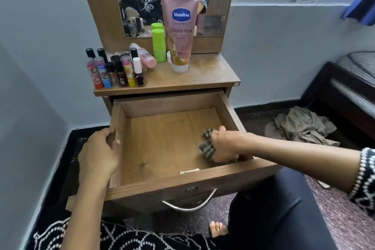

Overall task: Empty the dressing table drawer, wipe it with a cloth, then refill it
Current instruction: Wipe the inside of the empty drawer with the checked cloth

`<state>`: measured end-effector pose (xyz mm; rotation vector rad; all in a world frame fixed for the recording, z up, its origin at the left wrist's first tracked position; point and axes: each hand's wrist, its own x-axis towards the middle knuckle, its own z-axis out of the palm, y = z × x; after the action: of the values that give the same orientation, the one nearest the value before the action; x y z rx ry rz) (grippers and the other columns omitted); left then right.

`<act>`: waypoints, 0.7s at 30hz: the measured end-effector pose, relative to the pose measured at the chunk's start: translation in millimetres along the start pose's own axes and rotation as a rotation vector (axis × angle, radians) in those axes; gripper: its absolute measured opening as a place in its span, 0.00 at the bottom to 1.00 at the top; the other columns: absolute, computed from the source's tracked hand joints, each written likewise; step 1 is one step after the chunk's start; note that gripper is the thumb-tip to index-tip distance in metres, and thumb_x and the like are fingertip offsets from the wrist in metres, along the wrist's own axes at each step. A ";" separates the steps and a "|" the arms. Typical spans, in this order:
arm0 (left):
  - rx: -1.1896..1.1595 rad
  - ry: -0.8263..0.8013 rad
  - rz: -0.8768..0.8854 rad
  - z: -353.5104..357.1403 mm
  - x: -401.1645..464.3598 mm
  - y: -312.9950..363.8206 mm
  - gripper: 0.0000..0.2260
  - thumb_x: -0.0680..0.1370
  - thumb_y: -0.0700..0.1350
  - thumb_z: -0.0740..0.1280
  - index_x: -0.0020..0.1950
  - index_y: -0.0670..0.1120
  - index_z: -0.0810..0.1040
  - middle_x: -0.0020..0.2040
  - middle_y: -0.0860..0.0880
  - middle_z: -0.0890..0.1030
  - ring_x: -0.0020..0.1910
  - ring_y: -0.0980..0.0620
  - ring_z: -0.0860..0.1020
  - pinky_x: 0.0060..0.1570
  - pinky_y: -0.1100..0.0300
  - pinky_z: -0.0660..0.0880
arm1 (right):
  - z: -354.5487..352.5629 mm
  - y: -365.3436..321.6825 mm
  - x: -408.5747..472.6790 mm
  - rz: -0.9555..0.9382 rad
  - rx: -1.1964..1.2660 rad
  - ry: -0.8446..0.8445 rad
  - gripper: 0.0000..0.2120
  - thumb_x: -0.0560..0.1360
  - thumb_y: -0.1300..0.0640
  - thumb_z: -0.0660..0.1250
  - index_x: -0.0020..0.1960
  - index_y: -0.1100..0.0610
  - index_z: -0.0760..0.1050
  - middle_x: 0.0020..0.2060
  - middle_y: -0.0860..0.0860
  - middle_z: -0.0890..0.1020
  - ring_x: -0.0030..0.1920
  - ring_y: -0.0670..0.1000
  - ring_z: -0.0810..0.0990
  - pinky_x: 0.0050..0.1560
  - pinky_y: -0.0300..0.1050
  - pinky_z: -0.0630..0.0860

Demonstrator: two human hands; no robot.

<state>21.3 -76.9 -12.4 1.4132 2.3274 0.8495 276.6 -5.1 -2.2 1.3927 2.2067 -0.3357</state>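
Right hand (pixel 224 144): fingers curled tight round a bunched striped cloth (pixel 207 146), pressed to the floor of the drawer (pixel 162 142) near its right wall and front corner. Left hand (pixel 99 154): wrapped over the drawer's left rim, thumb inside, fingers outside, bracing the box against the push of the wipe.

To wipe well from here: keep the cloth flat under the knuckles rather than balled, so more fabric meets the wood. Work in overlapping strokes from the right wall across to the left, then back wall to front, dragging dust toward one corner instead of scattering it. Mind the small pale lock fitting (pixel 188 171) on the inner front edge; likely to snag the weave. Press into corners with fingertips through the cloth. Keep the left grip firm, since a pulled-out drawer probably tips or slides under sideways force.

Drawer bare inside. Contents waiting on the tabletop (pixel 213 75): lotion tube (pixel 180 32), green bottle (pixel 158 45), pink bottle (pixel 143 55), a cluster of small cosmetics (pixel 116 71).
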 end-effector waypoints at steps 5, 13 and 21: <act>0.004 0.001 -0.005 0.4 -0.1 -0.5 0.17 0.78 0.40 0.63 0.68 0.42 0.72 0.65 0.43 0.75 0.61 0.41 0.74 0.59 0.44 0.72 | -24.1 -7.4 24.7 0.149 0.231 0.118 0.34 0.76 0.44 0.62 0.72 0.67 0.60 0.69 0.61 0.68 0.68 0.59 0.69 0.66 0.45 0.67; 0.026 0.013 -0.016 0.7 0.2 1.2 0.17 0.79 0.40 0.63 0.68 0.43 0.71 0.65 0.44 0.75 0.62 0.41 0.74 0.59 0.46 0.71 | -46.6 -0.8 58.8 0.303 0.292 0.321 0.06 0.69 0.57 0.67 0.45 0.58 0.74 0.41 0.53 0.77 0.42 0.53 0.75 0.40 0.42 0.73; 0.017 0.016 -0.034 1.2 -1.2 3.9 0.17 0.79 0.40 0.62 0.69 0.44 0.70 0.66 0.44 0.74 0.63 0.42 0.73 0.59 0.48 0.70 | -49.4 -64.8 79.5 0.159 0.206 0.288 0.10 0.73 0.53 0.64 0.50 0.58 0.74 0.45 0.52 0.78 0.43 0.54 0.75 0.40 0.44 0.72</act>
<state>25.2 -76.2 -11.0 1.3741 2.3687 0.8363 177.0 49.9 -7.1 1.8149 2.3185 -0.3301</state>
